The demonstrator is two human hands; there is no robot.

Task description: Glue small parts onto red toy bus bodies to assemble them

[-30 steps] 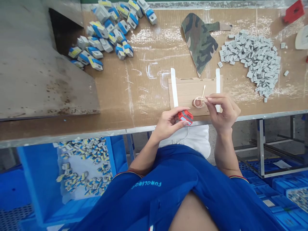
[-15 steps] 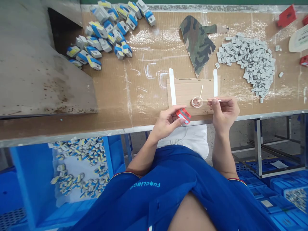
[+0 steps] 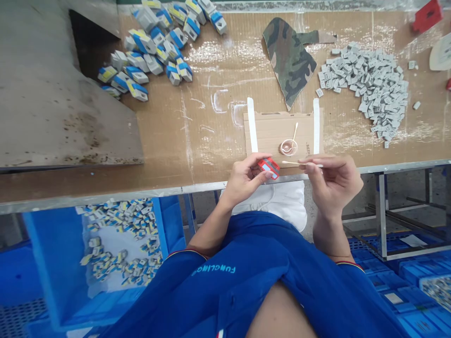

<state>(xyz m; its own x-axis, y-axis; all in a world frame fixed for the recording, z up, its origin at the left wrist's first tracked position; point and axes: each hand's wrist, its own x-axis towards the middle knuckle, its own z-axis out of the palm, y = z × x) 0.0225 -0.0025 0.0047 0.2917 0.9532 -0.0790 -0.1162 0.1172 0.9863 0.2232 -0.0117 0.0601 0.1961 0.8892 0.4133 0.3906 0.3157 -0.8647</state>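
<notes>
Near the front edge of the table, my left hand (image 3: 246, 180) grips a small red plastic piece (image 3: 269, 168) with grey and white parts, thumb below and fingers above. To its right, my right hand (image 3: 333, 183) pinches a cotton swab (image 3: 292, 163), whose tip points left towards the red piece, a short gap away. Just behind the swab stands a small round clear cup (image 3: 289, 148) on a cardboard sheet (image 3: 271, 126). A second cotton swab (image 3: 295, 131) leans in this cup. What the cup holds is hard to make out.
A heap of small grey pieces (image 3: 373, 89) lies at the right. Behind the cardboard is a camouflage-patterned cutout (image 3: 291, 61). White, blue and yellow blocks (image 3: 155, 44) lie at the back left, beside a large metal box (image 3: 52, 94). A blue crate (image 3: 52, 263) stands below the table.
My right hand has drawn the cotton swab out of the cup and brought it nearer to me, level with the red piece. My left hand has hardly moved.
</notes>
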